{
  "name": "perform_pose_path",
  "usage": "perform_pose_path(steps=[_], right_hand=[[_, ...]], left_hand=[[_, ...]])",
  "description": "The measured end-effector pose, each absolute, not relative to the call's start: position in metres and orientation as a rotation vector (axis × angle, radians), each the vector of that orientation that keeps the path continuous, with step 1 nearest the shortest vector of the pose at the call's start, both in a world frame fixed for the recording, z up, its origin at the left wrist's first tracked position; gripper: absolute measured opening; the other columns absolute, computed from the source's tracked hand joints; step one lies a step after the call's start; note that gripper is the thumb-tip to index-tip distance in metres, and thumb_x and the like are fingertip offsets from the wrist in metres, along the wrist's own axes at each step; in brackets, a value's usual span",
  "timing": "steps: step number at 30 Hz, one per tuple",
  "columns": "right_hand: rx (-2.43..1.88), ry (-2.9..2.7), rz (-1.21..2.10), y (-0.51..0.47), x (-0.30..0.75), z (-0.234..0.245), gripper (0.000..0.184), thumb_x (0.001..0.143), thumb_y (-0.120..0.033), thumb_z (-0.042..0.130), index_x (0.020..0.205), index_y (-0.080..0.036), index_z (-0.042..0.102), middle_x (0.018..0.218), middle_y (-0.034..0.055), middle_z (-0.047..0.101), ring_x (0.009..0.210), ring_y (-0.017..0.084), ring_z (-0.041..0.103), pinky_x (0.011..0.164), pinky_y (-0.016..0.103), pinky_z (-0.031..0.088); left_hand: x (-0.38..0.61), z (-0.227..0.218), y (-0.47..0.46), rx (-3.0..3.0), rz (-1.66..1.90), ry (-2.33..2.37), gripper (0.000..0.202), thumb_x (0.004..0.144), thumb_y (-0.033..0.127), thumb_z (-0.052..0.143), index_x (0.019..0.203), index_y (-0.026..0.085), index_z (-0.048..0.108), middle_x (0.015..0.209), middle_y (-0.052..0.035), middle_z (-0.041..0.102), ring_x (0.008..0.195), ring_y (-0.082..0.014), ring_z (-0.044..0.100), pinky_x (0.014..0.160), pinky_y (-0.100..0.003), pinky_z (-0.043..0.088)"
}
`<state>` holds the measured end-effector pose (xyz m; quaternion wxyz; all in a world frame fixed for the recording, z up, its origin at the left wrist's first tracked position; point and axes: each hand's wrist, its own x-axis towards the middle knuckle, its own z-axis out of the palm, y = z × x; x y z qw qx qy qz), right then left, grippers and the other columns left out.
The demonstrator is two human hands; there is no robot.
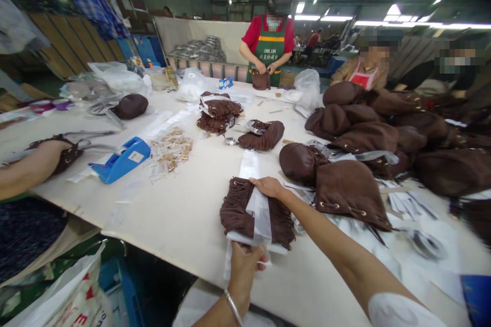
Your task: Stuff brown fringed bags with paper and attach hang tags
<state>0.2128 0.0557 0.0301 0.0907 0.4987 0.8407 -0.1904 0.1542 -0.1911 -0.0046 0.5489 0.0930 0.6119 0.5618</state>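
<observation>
A dark brown fringed bag (236, 209) with metal eyelets lies on the table in front of me. A translucent white strip (262, 217) runs over its middle, and a white sheet (278, 249) sticks out under the near side. My left hand (244, 265), with a bracelet at the wrist, is closed on the near edge, its fingers curled around the bag and sheet. At the far edge, my right hand (268, 187) grips the bag's rim by the strip, its fingertips partly hidden. Right of it lies a smooth brown drawstring bag (349, 189).
Brown bags (383, 133) are heaped at the right. A blue tape dispenser (125, 161) and tags with strings (172, 148) lie left. Fringed pieces (218, 112) are stacked ahead. A co-worker's arm (34, 168) reaches in from the left; an aproned person (268, 46) stands opposite.
</observation>
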Motion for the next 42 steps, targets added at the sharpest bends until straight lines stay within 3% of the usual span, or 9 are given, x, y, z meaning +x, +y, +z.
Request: perform_pose_path(steps=[5,13,17,21,25,29,32,35,42], right_hand=[[1.401,2.539,-0.599,0.060,0.216,0.024,0.097,0.087,-0.076,0.002,0.104,-0.013,0.074,0.114,0.0192,0.069,0.113,0.032,0.061,0.092,0.036,0.046],[1.383,2.561,-0.685,0.063,0.221,0.023,0.097,0.086,-0.077,0.000,0.114,-0.016,0.071,0.120,0.0158,0.067,0.117,0.033,0.059,0.096,0.038,0.044],[1.360,2.593,-0.706,0.061,0.222,0.021,0.089,0.089,-0.075,0.003,0.125,-0.022,0.065,0.128,0.0100,0.064,0.124,0.030,0.055,0.100,0.037,0.041],[1.379,2.607,-0.695,0.058,0.224,0.019,0.090,0.089,-0.074,0.002,0.123,-0.022,0.066,0.125,0.0111,0.065,0.121,0.031,0.056,0.098,0.039,0.043],[1.387,2.623,-0.694,0.056,0.224,0.018,0.089,0.089,-0.074,0.002,0.121,-0.023,0.067,0.124,0.0106,0.066,0.119,0.032,0.057,0.096,0.039,0.044],[1.389,2.630,-0.691,0.056,0.224,0.018,0.089,0.089,-0.073,0.000,0.120,-0.024,0.067,0.122,0.0097,0.067,0.118,0.031,0.059,0.095,0.038,0.044],[1.399,2.623,-0.683,0.055,0.224,0.018,0.089,0.089,-0.072,0.000,0.119,-0.023,0.068,0.120,0.0102,0.068,0.116,0.030,0.060,0.094,0.038,0.044],[1.408,2.618,-0.692,0.054,0.225,0.018,0.090,0.089,-0.073,0.000,0.119,-0.022,0.068,0.119,0.0117,0.068,0.115,0.030,0.060,0.094,0.038,0.045],[1.358,2.621,-0.783,0.052,0.228,0.022,0.089,0.089,-0.073,-0.001,0.121,-0.024,0.066,0.123,0.0092,0.067,0.119,0.028,0.058,0.098,0.036,0.042]], left_hand=[[0.151,-0.016,-0.192,0.267,1.386,1.468,0.067,0.058,0.050,0.084,0.103,0.018,0.046,0.063,0.0049,0.063,0.046,-0.0123,0.060,0.041,-0.021,0.049],[0.139,-0.018,-0.197,0.370,1.355,1.460,0.058,0.063,0.059,0.077,0.092,0.014,0.054,0.057,0.0008,0.063,0.042,-0.0119,0.058,0.042,-0.021,0.047],[0.132,-0.018,-0.202,0.410,1.273,1.470,0.060,0.066,0.063,0.071,0.098,0.016,0.052,0.070,-0.0024,0.067,0.046,-0.0148,0.062,0.042,-0.024,0.047],[0.102,-0.005,-0.220,0.729,1.069,1.727,0.048,0.082,0.061,0.053,0.104,0.018,0.050,0.079,-0.0028,0.067,0.047,-0.0156,0.061,0.045,-0.027,0.046],[0.076,0.031,-0.216,1.369,0.979,2.094,0.033,0.095,0.047,0.042,0.115,0.023,0.053,0.096,-0.0053,0.067,0.086,-0.0220,0.066,0.076,-0.036,0.051],[0.079,0.058,-0.172,1.907,0.875,2.126,0.037,0.098,0.038,0.039,0.124,0.016,0.052,0.122,-0.0127,0.059,0.115,-0.0257,0.054,0.100,-0.042,0.041],[0.088,0.059,-0.141,2.017,0.656,2.137,0.043,0.096,0.038,0.042,0.128,0.010,0.051,0.123,-0.0150,0.059,0.113,-0.0287,0.053,0.097,-0.043,0.041],[0.094,0.053,-0.129,2.026,0.492,2.121,0.042,0.097,0.039,0.040,0.125,0.012,0.055,0.112,-0.0127,0.064,0.105,-0.0291,0.054,0.089,-0.042,0.043],[0.101,0.051,-0.128,1.988,0.473,2.071,0.042,0.096,0.035,0.041,0.130,0.014,0.053,0.116,-0.0110,0.065,0.106,-0.0270,0.054,0.091,-0.037,0.039]])
